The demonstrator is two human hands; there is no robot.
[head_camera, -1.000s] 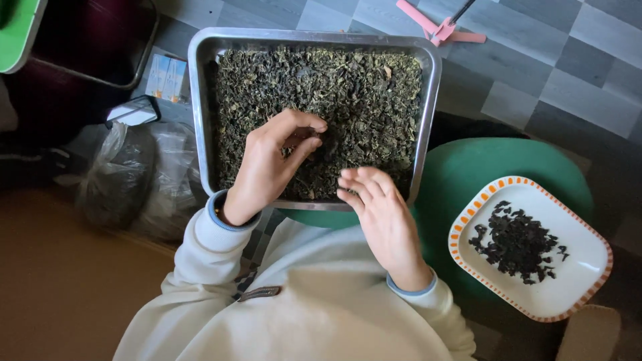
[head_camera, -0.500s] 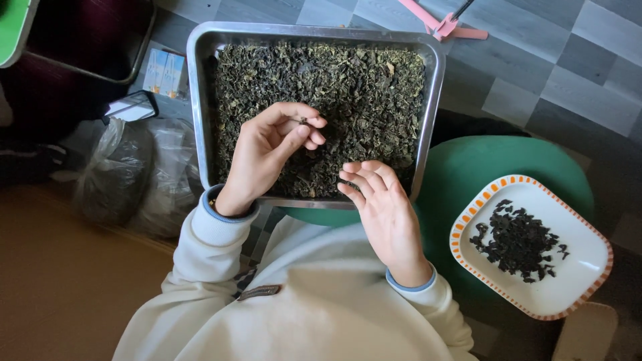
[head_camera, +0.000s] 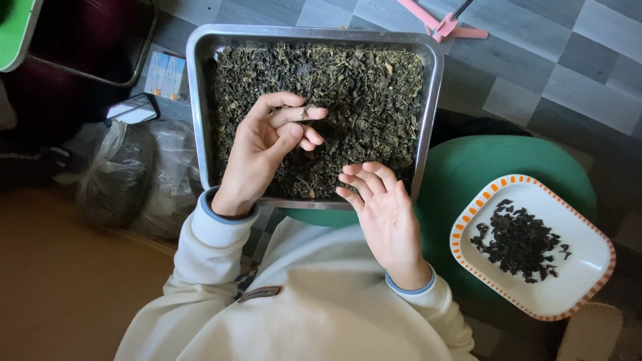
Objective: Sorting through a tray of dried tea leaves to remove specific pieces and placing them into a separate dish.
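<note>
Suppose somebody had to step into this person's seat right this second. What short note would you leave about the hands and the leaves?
Left hand: raised just over the metal tray, a small bit of leaf pinched between thumb and fingers.
Right hand: open, fingertips resting on the leaves at the tray's near edge, holding nothing.
Dried green leaves fill the tray.
Done: a small pile of dark pieces lies on the white plate with orange rim, on the green stool to the right.
Left: most of the tray looks unsorted.
</note>
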